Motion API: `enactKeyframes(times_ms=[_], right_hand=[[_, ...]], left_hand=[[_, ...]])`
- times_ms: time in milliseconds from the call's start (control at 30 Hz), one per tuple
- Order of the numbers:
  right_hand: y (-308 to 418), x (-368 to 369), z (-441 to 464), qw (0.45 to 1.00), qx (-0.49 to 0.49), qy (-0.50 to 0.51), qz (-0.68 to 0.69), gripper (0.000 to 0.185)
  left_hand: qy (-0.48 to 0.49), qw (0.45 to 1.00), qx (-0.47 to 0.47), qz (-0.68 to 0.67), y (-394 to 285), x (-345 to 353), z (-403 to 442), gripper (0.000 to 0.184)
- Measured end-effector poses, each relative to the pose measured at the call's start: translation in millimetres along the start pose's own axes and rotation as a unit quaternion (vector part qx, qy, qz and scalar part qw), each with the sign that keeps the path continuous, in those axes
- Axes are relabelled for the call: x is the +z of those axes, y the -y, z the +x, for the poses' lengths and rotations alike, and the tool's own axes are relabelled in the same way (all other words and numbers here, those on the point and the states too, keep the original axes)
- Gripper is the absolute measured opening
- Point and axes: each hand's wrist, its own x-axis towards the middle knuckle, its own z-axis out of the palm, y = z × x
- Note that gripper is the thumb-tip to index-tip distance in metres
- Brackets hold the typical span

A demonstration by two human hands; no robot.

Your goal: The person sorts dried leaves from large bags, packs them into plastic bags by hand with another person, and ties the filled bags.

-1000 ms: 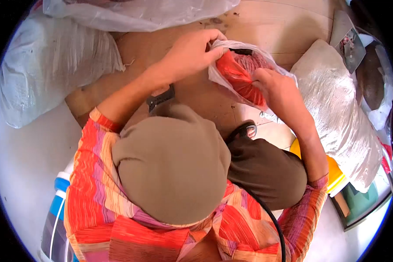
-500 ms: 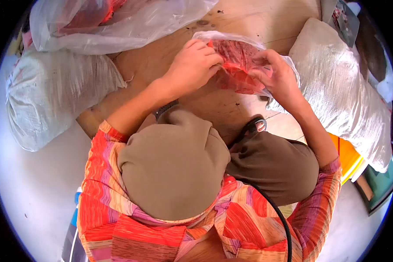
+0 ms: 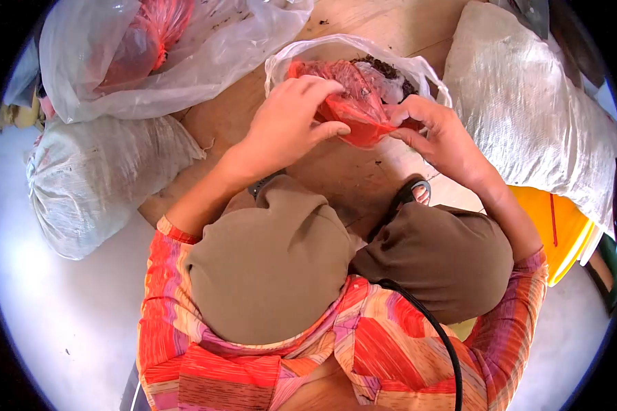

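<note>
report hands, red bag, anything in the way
Right hand pinching edge of red bag. Left hand at its left side, thumb spread. Loose rim of whitish plastic bag around it, might snag.

Bag (image 3: 363, 129) is red, shirt (image 3: 230, 373) streaked, clump (image 3: 380, 66) perhaps brown.

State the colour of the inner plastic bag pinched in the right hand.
The inner bag is red and partly see-through, best seen in the head view.

Bright picture, white glare on the pale floor (image 3: 75, 301), shine on the clear bag (image 3: 206, 77), soft shadows, curved edges, black corners
</note>
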Motion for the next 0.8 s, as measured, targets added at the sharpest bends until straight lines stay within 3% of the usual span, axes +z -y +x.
enactKeyframes(times_ms=[33,200,267,333,400,433,467,533,567,667,700,767,800], right_hand=[[3,-1,-1,1.000,-0.020,0.002,-0.018,0.013],[-4,-4,-8,0.997,-0.071,0.025,-0.026,0.015],[-12,-8,-17,0.999,0.034,0.021,0.022,0.016],[-18,-10,-24,0.998,0.051,0.006,0.045,0.017],[-27,-12,-27,0.982,-0.035,-0.134,-0.128,0.022],[-36,-11,-31,0.961,0.028,-0.175,-0.211,0.036],[-42,-11,-34,0.961,0.036,-0.181,-0.206,0.036],[-55,-11,-38,0.930,0.050,-0.269,-0.247,0.052],[-63,-7,-40,0.928,0.078,-0.277,-0.235,0.062],[-88,1,-43,0.942,0.116,-0.286,-0.135,0.060],[-76,-1,-40,0.943,0.223,-0.245,0.037,0.056],[-88,-1,-38,0.941,0.218,-0.247,0.085,0.055],[-93,2,-38,0.940,0.210,-0.237,0.128,0.053]], left_hand=[[0.007,0.995,0.051,0.080,1,3,3,0.026],[0.108,0.994,0.019,0.017,-3,-8,8,0.017],[0.127,0.991,-0.004,-0.035,-3,-12,5,0.015],[0.082,0.996,-0.035,-0.004,7,-6,0,0.015],[0.082,0.996,-0.028,-0.004,10,-4,-4,0.015],[0.081,0.997,-0.015,-0.007,11,-4,0,0.015],[0.091,0.996,-0.010,-0.007,8,-6,2,0.015],[0.095,0.994,-0.016,-0.055,-8,-13,2,0.018],[0.099,0.994,-0.012,-0.052,-5,-11,4,0.018],[0.129,0.991,0.030,0.008,7,-3,10,0.020],[0.156,0.987,0.014,0.016,9,0,14,0.022],[0.193,0.981,0.003,0.027,13,5,19,0.027],[0.127,0.989,-0.002,0.071,15,7,17,0.030]])
